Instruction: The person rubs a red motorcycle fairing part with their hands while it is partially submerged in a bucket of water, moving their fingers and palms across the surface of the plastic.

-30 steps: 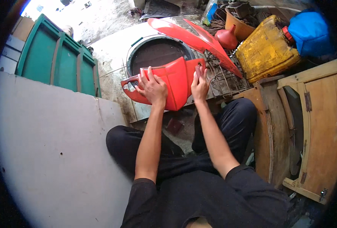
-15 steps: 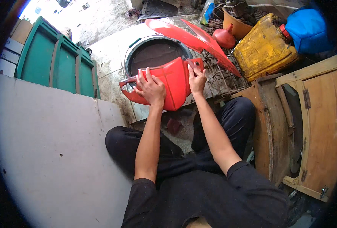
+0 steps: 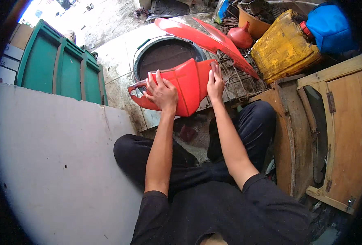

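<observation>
A red plastic body panel (image 3: 182, 83), shaped like a motorcycle fairing with a cut-out at its left end, lies tilted across the near side of a round black tub (image 3: 139, 61). My left hand (image 3: 163, 93) holds the panel's left part, fingers spread over its face toward the upper edge. At the panel's right tip is my right hand (image 3: 216, 84), its fingers straight and pressed together, the thumb apart. Whatever may lie under those fingertips is too small to make out. Dark brown liquid or residue fills the tub. Another long red panel (image 3: 189, 37) rests behind, to the right.
To the right stand a dirty yellow jerrycan (image 3: 285, 47), a blue bag (image 3: 332, 29), a red funnel (image 3: 241, 36) and an orange bucket (image 3: 254, 24). Wooden cabinet parts (image 3: 346, 118) border my right side. A white board (image 3: 62, 163) and green crate (image 3: 44, 57) flank the left.
My right hand has moved slightly right and up along the panel's right tip, its fingers now straighter. The panel has shifted a little upward. My left hand stays in place.
</observation>
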Action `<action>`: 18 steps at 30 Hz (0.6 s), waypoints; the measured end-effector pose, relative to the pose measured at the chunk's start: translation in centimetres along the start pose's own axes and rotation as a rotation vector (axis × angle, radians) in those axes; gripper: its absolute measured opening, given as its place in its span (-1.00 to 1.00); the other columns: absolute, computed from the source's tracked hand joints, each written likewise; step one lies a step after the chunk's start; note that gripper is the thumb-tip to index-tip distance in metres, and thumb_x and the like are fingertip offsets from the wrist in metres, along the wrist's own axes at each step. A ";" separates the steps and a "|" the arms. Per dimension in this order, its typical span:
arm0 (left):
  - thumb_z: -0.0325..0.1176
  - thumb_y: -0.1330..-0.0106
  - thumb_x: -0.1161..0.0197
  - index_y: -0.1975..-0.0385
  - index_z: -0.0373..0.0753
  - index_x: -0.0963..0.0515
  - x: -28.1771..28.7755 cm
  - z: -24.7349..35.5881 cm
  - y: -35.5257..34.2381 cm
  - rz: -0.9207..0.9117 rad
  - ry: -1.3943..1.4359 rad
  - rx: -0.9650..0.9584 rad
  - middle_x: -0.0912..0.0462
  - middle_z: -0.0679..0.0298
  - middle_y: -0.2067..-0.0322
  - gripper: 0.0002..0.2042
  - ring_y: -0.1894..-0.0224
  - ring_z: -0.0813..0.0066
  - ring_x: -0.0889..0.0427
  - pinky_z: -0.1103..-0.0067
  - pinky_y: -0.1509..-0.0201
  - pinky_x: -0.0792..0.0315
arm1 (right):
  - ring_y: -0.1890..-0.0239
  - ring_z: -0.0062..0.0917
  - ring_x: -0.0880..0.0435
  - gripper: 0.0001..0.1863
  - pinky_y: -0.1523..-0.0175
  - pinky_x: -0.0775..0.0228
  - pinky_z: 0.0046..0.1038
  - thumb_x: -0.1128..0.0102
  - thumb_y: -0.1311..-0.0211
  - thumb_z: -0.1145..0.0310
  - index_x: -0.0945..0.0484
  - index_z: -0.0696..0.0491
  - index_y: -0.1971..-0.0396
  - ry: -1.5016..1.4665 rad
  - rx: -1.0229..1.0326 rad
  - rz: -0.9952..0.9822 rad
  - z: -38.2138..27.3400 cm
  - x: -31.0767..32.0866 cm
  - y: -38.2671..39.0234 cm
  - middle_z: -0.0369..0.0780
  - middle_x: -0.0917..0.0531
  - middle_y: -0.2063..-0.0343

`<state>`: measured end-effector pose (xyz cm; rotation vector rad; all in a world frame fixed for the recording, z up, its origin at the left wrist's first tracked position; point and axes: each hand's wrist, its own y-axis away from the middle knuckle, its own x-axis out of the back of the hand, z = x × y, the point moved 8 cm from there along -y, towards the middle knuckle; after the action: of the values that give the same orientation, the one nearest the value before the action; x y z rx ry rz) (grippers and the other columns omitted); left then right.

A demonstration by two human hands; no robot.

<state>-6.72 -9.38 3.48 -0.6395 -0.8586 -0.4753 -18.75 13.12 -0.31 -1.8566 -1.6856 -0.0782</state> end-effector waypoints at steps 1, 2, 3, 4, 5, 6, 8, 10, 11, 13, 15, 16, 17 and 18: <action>-0.22 -0.39 0.01 -0.28 -0.06 -0.41 -0.1 0.2 -0.1 0.001 0.002 0.000 -0.24 0.14 -0.38 -0.55 -0.43 0.07 -0.21 -0.21 -0.37 0.03 | -0.39 -0.08 -0.29 -0.53 -0.47 0.05 -0.07 0.11 -0.53 0.17 -0.44 0.07 -0.28 0.025 -0.005 0.014 0.2 0.2 0.0 0.00 -0.43 -0.30; -0.22 -0.39 0.01 -0.28 -0.06 -0.41 -0.1 0.5 -0.1 0.000 0.010 -0.004 -0.24 0.14 -0.38 -0.55 -0.43 0.07 -0.21 -0.21 -0.37 0.03 | -0.39 -0.08 -0.29 -0.54 -0.47 0.02 -0.10 0.12 -0.53 0.17 -0.44 0.06 -0.28 0.052 -0.009 0.030 0.4 0.4 0.4 0.01 -0.43 -0.29; -0.22 -0.39 0.01 -0.28 -0.06 -0.41 -0.2 0.3 0.0 -0.003 0.012 -0.001 -0.24 0.14 -0.38 -0.55 -0.43 0.06 -0.20 -0.21 -0.38 0.04 | -0.39 -0.08 -0.29 -0.54 -0.47 -0.01 -0.14 0.12 -0.53 0.18 -0.44 0.05 -0.29 0.077 -0.015 0.039 0.2 0.5 1.2 0.01 -0.43 -0.29; -0.22 -0.39 0.01 -0.28 -0.06 -0.41 -0.1 -0.3 0.0 -0.001 0.002 0.006 -0.24 0.14 -0.38 -0.55 -0.43 0.06 -0.20 -0.20 -0.38 0.04 | -0.38 -0.08 -0.31 -0.56 -0.46 -0.02 -0.11 0.12 -0.53 0.20 -0.47 0.05 -0.26 0.088 -0.040 0.054 -1.1 0.2 3.2 0.01 -0.44 -0.28; -0.22 -0.39 0.02 -0.28 -0.06 -0.41 0.1 -0.9 -0.1 0.005 0.000 0.013 -0.24 0.14 -0.38 -0.55 -0.43 0.06 -0.20 -0.20 -0.38 0.04 | -0.41 -0.11 -0.28 -0.56 -0.46 -0.02 -0.11 0.12 -0.53 0.22 -0.48 0.07 -0.26 0.043 0.007 -0.010 -2.5 -0.2 5.0 0.00 -0.44 -0.29; -0.22 -0.39 0.02 -0.28 -0.06 -0.41 0.4 -1.3 -0.1 0.011 -0.003 0.018 -0.24 0.14 -0.38 -0.55 -0.43 0.06 -0.21 -0.20 -0.38 0.05 | -0.42 -0.13 -0.27 -0.56 -0.47 -0.01 -0.12 0.12 -0.53 0.22 -0.45 0.07 -0.27 0.022 -0.029 -0.034 -3.4 -0.3 7.6 0.00 -0.43 -0.29; -0.22 -0.39 0.02 -0.27 -0.06 -0.41 0.4 -1.0 0.0 0.010 0.003 0.018 -0.24 0.14 -0.38 -0.55 -0.43 0.06 -0.21 -0.20 -0.38 0.05 | -0.44 -0.14 -0.24 -0.54 -0.48 0.01 -0.15 0.13 -0.53 0.23 -0.42 0.07 -0.30 -0.002 -0.044 -0.056 -3.5 -0.2 9.3 0.00 -0.42 -0.31; -0.22 -0.39 0.02 -0.27 -0.06 -0.42 0.3 -0.8 0.0 0.005 0.008 0.014 -0.24 0.15 -0.38 -0.56 -0.43 0.07 -0.21 -0.20 -0.38 0.05 | -0.46 -0.14 -0.20 -0.53 -0.49 0.01 -0.19 0.14 -0.54 0.21 -0.40 0.09 -0.31 -0.022 -0.005 -0.059 -3.3 0.2 9.5 0.01 -0.40 -0.31; -0.22 -0.39 0.01 -0.27 -0.06 -0.42 0.4 -0.9 -0.2 0.012 0.001 0.011 -0.25 0.14 -0.38 -0.56 -0.42 0.07 -0.21 -0.20 -0.38 0.04 | -0.46 -0.13 -0.19 -0.52 -0.49 0.01 -0.21 0.17 -0.54 0.19 -0.40 0.09 -0.31 -0.049 -0.065 0.008 -2.5 0.1 8.9 0.01 -0.40 -0.32; -0.22 -0.39 0.01 -0.27 -0.06 -0.42 0.2 -0.3 -0.1 0.018 0.007 0.002 -0.25 0.14 -0.38 -0.56 -0.42 0.07 -0.22 -0.20 -0.37 0.04 | -0.46 -0.10 -0.18 -0.51 -0.49 0.00 -0.25 0.22 -0.56 0.15 -0.41 0.11 -0.30 -0.084 -0.179 0.152 -1.1 0.1 5.3 0.02 -0.39 -0.32; -0.22 -0.39 0.01 -0.27 -0.05 -0.42 0.0 0.0 0.0 0.015 0.010 -0.001 -0.26 0.14 -0.37 -0.56 -0.42 0.08 -0.23 -0.20 -0.37 0.03 | -0.47 -0.10 -0.15 -0.45 -0.49 -0.01 -0.28 0.29 -0.56 0.06 -0.39 0.10 -0.31 -0.154 -0.312 0.198 0.7 0.4 2.1 0.04 -0.38 -0.32; -0.22 -0.39 0.01 -0.27 -0.05 -0.42 0.0 0.1 -0.1 0.015 0.010 -0.001 -0.26 0.14 -0.37 -0.56 -0.41 0.08 -0.23 -0.20 -0.37 0.03 | -0.39 -0.16 -0.32 -0.41 -0.42 -0.14 -0.30 0.32 -0.55 -0.02 -0.39 0.06 -0.33 -0.162 -0.462 0.217 1.8 0.4 1.4 0.00 -0.45 -0.28; -0.22 -0.39 0.01 -0.27 -0.06 -0.42 0.0 0.2 0.0 0.013 0.009 -0.004 -0.27 0.13 -0.36 -0.56 -0.41 0.08 -0.23 -0.20 -0.37 0.03 | -0.35 -0.19 -0.38 -0.40 -0.39 -0.18 -0.31 0.31 -0.55 -0.03 -0.39 0.07 -0.32 -0.280 -0.639 0.220 3.0 0.3 2.0 -0.01 -0.47 -0.27; -0.22 -0.39 0.00 -0.27 -0.06 -0.42 0.3 -1.1 0.1 0.019 -0.013 0.006 -0.27 0.13 -0.36 -0.56 -0.41 0.08 -0.23 -0.20 -0.37 0.02 | -0.31 -0.22 -0.43 -0.39 -0.36 -0.23 -0.32 0.30 -0.54 -0.04 -0.39 0.07 -0.32 -0.406 -0.823 0.199 2.2 -0.5 3.3 -0.03 -0.50 -0.25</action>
<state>-5.89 -10.09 3.19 -0.6448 -0.8653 -0.4517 -16.62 13.74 -3.58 -2.7918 -1.8831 -0.3828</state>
